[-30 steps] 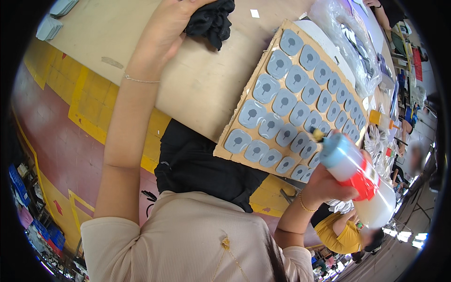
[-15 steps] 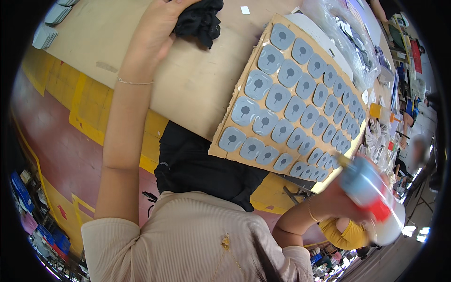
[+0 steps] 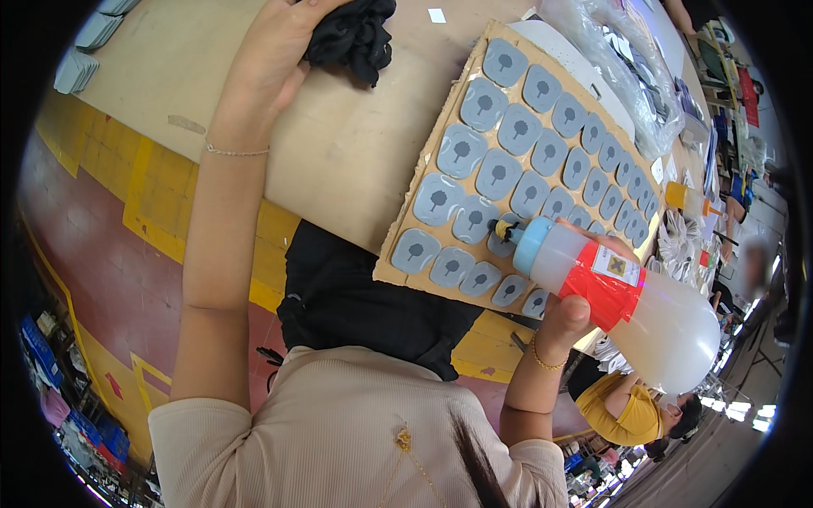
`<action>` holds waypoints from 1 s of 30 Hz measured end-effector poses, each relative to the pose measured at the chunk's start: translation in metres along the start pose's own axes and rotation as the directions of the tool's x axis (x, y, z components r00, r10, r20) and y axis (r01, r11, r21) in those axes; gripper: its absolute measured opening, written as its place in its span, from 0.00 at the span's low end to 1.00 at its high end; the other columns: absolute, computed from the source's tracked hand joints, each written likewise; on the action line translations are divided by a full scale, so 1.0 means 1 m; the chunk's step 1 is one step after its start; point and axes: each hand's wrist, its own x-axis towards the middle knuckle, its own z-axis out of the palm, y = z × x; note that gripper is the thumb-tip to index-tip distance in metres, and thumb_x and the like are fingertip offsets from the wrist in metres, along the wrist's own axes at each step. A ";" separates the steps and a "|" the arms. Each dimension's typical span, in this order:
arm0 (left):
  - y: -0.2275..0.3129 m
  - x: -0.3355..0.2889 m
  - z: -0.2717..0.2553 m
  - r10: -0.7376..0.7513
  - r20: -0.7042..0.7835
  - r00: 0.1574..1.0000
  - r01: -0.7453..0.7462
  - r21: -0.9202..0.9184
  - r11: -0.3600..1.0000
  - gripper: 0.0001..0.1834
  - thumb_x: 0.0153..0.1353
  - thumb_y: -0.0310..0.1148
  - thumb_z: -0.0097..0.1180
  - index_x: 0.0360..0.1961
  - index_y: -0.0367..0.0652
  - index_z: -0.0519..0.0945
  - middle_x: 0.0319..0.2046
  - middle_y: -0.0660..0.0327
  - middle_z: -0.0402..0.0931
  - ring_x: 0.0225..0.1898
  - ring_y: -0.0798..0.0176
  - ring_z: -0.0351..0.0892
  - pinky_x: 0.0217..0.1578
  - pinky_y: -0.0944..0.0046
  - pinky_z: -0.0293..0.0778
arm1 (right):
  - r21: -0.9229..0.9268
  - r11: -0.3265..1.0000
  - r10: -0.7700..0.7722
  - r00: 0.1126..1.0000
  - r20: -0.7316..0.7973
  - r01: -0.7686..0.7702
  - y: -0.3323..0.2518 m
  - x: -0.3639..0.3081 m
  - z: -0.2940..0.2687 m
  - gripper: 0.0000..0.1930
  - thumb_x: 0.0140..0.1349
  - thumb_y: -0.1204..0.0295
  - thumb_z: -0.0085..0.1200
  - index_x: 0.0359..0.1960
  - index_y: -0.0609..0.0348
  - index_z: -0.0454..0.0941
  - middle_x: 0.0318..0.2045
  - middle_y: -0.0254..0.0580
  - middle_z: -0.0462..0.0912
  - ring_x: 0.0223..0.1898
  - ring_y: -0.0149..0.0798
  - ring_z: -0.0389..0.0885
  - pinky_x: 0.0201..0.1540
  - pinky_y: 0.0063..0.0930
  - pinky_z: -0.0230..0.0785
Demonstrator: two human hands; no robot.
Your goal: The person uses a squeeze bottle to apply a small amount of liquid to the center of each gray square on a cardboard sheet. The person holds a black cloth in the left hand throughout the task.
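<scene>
Gripping a blue-capped translucent plastic bottle [image 3: 611,284]: right hand [image 3: 565,320] — black nozzle [image 3: 508,231] above tan cardboard board [image 3: 387,270], toward near edge. Left hand [image 3: 275,55] touches crumpled black cloth [image 3: 356,38], can't tell grip. Grey rounded-square patches [image 3: 463,151]: left-edge ones glossy — prob. part-done, rest unclear.

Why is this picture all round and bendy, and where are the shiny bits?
In the head view, the wide fisheye lens leaves a black rim and squashes things near the edge; in the head view, pale glare streaks some grey pieces and a soft gleam sits on the bottle; also in the head view, the lamps at lower right glow bright white.
</scene>
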 end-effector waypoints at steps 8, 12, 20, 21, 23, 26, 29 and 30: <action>0.000 0.000 -0.001 -0.007 -0.007 1.000 0.007 0.001 1.000 0.06 0.54 0.27 0.50 0.33 0.41 0.68 0.28 0.60 0.73 0.27 0.68 0.76 0.30 0.70 0.74 | 0.454 0.852 0.160 0.956 0.246 -0.260 -0.004 -0.005 -0.018 0.37 0.43 0.45 0.57 0.43 0.62 0.58 0.36 0.62 0.75 0.34 0.53 0.78 0.41 0.42 0.70; -0.001 0.000 -0.002 -0.016 -0.016 1.000 0.016 0.010 1.000 0.07 0.54 0.27 0.50 0.33 0.41 0.68 0.28 0.60 0.73 0.27 0.68 0.76 0.30 0.70 0.74 | 0.674 0.735 0.022 0.997 0.080 -0.070 -0.002 -0.005 -0.030 0.37 0.46 0.46 0.55 0.47 0.65 0.57 0.40 0.65 0.71 0.40 0.56 0.73 0.41 0.49 0.70; -0.002 0.001 -0.003 -0.018 -0.019 1.000 0.018 0.007 1.000 0.08 0.53 0.26 0.51 0.35 0.40 0.68 0.29 0.60 0.73 0.28 0.68 0.75 0.30 0.70 0.74 | 0.777 0.424 -0.214 0.885 -0.414 0.466 -0.057 0.019 -0.099 0.26 0.38 0.61 0.65 0.37 0.61 0.69 0.35 0.40 0.73 0.43 0.34 0.73 0.39 0.22 0.76; -0.003 0.002 -0.003 -0.009 -0.023 1.000 0.010 0.012 1.000 0.08 0.53 0.26 0.50 0.35 0.40 0.68 0.29 0.60 0.73 0.28 0.68 0.75 0.30 0.70 0.74 | 0.741 0.478 -0.199 0.880 -0.431 0.471 -0.059 0.016 -0.096 0.26 0.38 0.60 0.65 0.37 0.61 0.69 0.35 0.40 0.73 0.42 0.33 0.73 0.39 0.22 0.76; -0.005 0.005 -0.002 0.006 -0.031 0.999 -0.006 0.020 1.000 0.08 0.53 0.26 0.50 0.35 0.39 0.68 0.29 0.60 0.73 0.28 0.68 0.75 0.30 0.70 0.74 | 0.661 0.582 -0.170 0.866 -0.470 0.473 -0.061 0.008 -0.087 0.26 0.37 0.58 0.65 0.36 0.60 0.70 0.36 0.39 0.73 0.41 0.31 0.73 0.40 0.23 0.75; -0.002 0.002 0.000 0.008 -0.071 0.997 -0.007 0.015 1.000 0.08 0.53 0.25 0.50 0.35 0.39 0.68 0.29 0.59 0.73 0.28 0.67 0.75 0.29 0.69 0.75 | 0.177 0.931 -0.224 0.884 -0.410 0.318 -0.028 -0.018 -0.065 0.34 0.42 0.49 0.60 0.45 0.60 0.63 0.32 0.51 0.74 0.34 0.47 0.75 0.33 0.38 0.72; -0.015 0.007 -0.019 -0.020 -0.084 0.996 0.030 0.117 0.993 0.08 0.55 0.27 0.51 0.37 0.38 0.72 0.34 0.60 0.75 0.33 0.68 0.76 0.34 0.69 0.73 | 0.167 0.980 -0.093 0.990 -0.109 0.110 -0.001 -0.047 -0.040 0.35 0.45 0.46 0.56 0.46 0.60 0.60 0.40 0.59 0.72 0.41 0.57 0.74 0.46 0.46 0.69; -0.016 0.007 -0.021 -0.019 -0.080 0.997 0.028 0.118 0.993 0.09 0.55 0.27 0.50 0.37 0.38 0.72 0.34 0.60 0.75 0.33 0.68 0.76 0.35 0.69 0.72 | 0.147 0.983 -0.101 0.991 -0.083 0.112 0.004 -0.048 -0.032 0.35 0.45 0.48 0.57 0.46 0.60 0.60 0.40 0.61 0.72 0.42 0.58 0.73 0.46 0.47 0.68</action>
